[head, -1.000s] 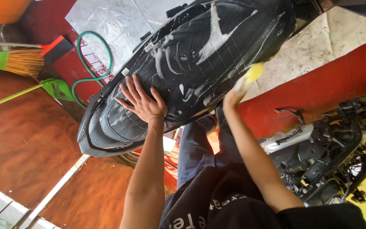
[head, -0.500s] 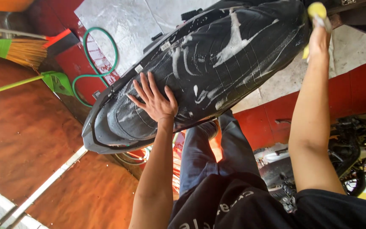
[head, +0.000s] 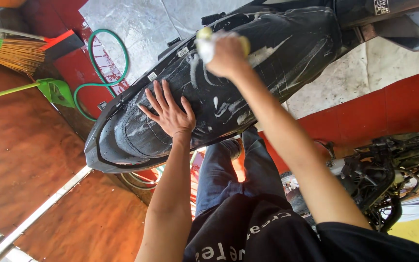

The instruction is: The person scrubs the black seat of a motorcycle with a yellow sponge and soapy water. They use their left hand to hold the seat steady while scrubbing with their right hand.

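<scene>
Both hands are on the black motorcycle seat [head: 267, 58]. Left hand [head: 168, 114] lies flat and open, fingers spread, pressed on the seat's lower, narrower part. Right hand [head: 226, 53] is closed around a yellow sponge [head: 204, 36], which is white with suds, and presses it against the seat's upper middle.

That seat runs as a long diagonal from the lower left, where its grey tail rim [head: 98, 150] curves round, up to the upper right, where it widens and passes out of view near the top edge. Soap streaks cross its surface between and above the two hands.

On the far side, wet pale concrete floor [head: 132, 24] lies open beyond the seat, with a green hose [head: 95, 53] looped just beside the seat's edge. Further left, a broom [head: 20, 53] and a green-headed tool [head: 56, 92] lie well apart from it. On the near side, the person's jeans [head: 229, 170] stand close under the seat, and a dark engine assembly [head: 384, 174] crowds the lower right beside a red wall band [head: 389, 111].
</scene>
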